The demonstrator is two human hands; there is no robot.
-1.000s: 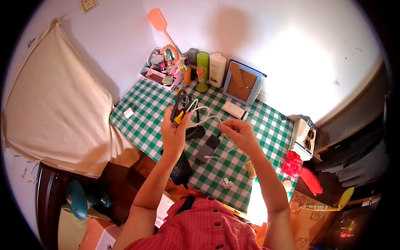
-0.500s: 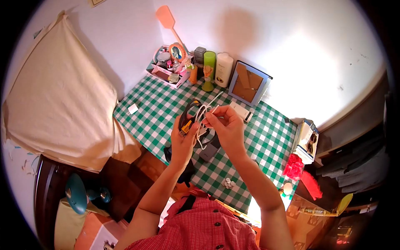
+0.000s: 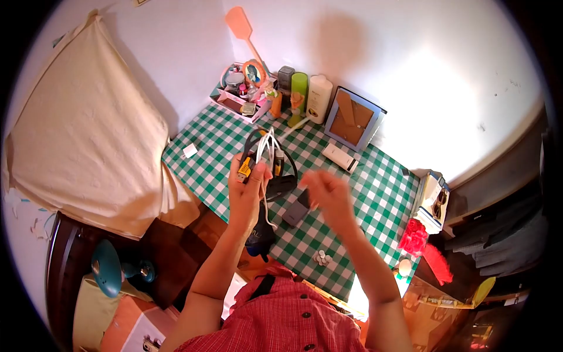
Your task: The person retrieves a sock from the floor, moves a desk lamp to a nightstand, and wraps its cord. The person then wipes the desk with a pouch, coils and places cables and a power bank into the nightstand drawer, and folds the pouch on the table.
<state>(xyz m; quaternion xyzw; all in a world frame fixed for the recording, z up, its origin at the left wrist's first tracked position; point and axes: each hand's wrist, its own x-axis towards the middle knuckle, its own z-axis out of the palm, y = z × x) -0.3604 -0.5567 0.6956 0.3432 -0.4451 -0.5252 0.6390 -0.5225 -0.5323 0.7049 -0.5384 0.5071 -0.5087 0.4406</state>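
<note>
Green-and-white tablecloth (image 3: 372,196) is lying flat. Picture frame (image 3: 355,121) is standing near wall (image 3: 410,64), back showing. White bottle (image 3: 319,98) and green cylinder (image 3: 299,85) are standing left of it. Pink-edged box (image 3: 259,113) is holding small items (image 3: 234,80); orange swatter (image 3: 238,23) is rising behind it. Red flower (image 3: 413,236) is lying near right edge. Beige drape (image 3: 88,135) is hanging at left; teal lamp (image 3: 107,268) is standing below it.

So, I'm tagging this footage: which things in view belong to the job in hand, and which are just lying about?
Seemingly in the job:
white cable, held in the left hand
black cable, held there too
yellow-and-silver USB plug, in the same bunch

Seemingly just lying about:
picture frame, back outward
orange fly swatter
white lotion bottle
sunglasses
red flower
</note>
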